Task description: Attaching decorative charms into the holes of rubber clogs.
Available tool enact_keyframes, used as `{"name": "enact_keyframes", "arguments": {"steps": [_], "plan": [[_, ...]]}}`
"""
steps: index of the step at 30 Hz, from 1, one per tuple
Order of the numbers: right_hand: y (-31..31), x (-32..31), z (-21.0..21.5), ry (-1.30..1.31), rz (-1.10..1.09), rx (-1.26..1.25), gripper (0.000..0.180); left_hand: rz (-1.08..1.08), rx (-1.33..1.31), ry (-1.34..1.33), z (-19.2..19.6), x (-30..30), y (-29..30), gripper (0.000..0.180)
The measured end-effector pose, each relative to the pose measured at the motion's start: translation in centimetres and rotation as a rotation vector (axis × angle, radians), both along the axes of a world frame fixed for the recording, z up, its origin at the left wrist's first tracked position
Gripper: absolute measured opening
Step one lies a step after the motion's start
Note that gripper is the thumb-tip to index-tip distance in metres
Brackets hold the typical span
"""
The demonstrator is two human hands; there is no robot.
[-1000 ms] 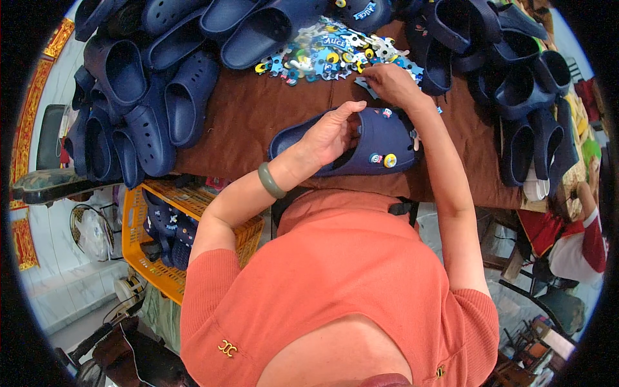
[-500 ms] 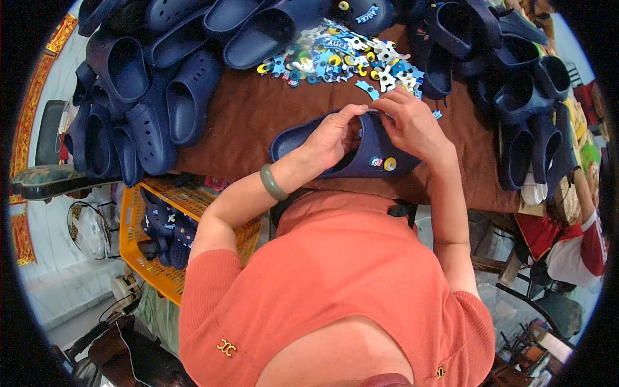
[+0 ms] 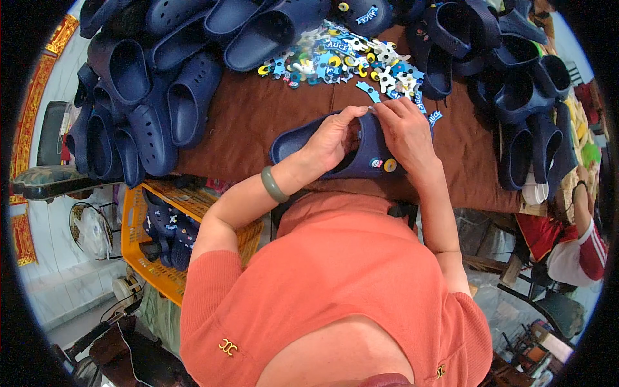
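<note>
A navy clog (image 3: 370, 146) lies sideways on the brown cloth in front of me, heel to the left. Two small round charms, one pinkish white and one yellow (image 3: 389, 166), sit on its near side. My left hand (image 3: 329, 138), with a green bangle at the wrist, is closed on the clog, its fingers inside the opening. My right hand (image 3: 407, 132) bends over the toe part, fingertips pinched at the far edge by the left thumb. What small thing lies between those fingertips is hidden. Just beyond is a heap of flat charms (image 3: 335, 59) in blue, white and yellow.
Navy clogs are piled at the left (image 3: 187, 100) and right (image 3: 519, 97) of the brown-covered table (image 3: 238, 122). Below left stands an orange crate (image 3: 132, 242) with decorated clogs inside. At the far right a co-worker's arm in a red and white sleeve (image 3: 590, 248) shows.
My right hand has turned and come down slightly to the left, its back now covering more of the clog's toe. My left hand stays in place on the clog.
</note>
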State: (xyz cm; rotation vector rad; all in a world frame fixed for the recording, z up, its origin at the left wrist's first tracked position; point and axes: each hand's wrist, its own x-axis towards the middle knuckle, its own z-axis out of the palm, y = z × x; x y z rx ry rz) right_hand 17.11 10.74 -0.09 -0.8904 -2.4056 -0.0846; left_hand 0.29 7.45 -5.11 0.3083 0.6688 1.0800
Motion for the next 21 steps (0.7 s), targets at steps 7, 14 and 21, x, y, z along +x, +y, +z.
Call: {"name": "enact_keyframes", "arguments": {"steps": [7, 14, 21], "plan": [[-0.8, 0.1, -0.3, 0.122, 0.007, 0.004, 0.017, 0.032, 0.015, 0.027, 0.1, 0.0, -0.2, 0.025], [-1.0, -0.4, -0.2, 0.107, 0.016, 0.017, 0.019, 0.083, 0.057, 0.058, -0.5, 0.2, -0.2, 0.022], [-2.0, -0.5, -0.4, 0.053, -0.015, 0.100, 0.020, 0.094, 0.157, 0.143, -0.3, 0.3, -0.8, 0.028]]}}
